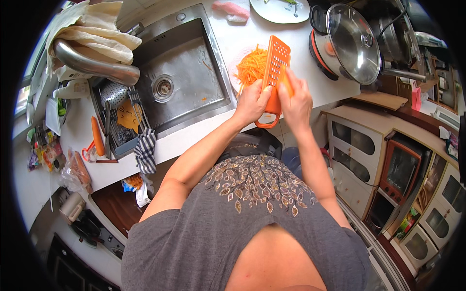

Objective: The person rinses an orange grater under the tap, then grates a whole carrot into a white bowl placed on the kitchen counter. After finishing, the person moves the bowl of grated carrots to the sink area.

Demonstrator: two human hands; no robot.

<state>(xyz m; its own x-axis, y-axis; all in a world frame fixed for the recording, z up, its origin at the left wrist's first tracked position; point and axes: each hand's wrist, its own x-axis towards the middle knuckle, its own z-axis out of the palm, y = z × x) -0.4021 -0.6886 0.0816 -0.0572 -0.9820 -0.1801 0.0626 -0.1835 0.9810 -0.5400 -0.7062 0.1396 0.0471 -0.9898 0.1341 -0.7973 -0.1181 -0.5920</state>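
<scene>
My left hand point(252, 102) grips the side of an orange grater point(275, 58), which is tilted with its looped handle towards me. In my right hand point(297, 100) is a piece of carrot point(287, 84), pressed against the grater's face near the holes. Part of the carrot is hidden by my fingers. Under and left of the grater, shredded carrot point(252, 65) is heaped on a pale pinkish plate point(236, 54), partly covered by the grater and my left hand.
To the left is a steel sink point(182, 65) with a rack point(125, 143) along its side. A whole carrot point(97, 135) lies left of the rack. At right stands a pot with a glass lid point(351, 43). Behind are a white plate point(282, 15) and a pink-white cloth point(233, 9).
</scene>
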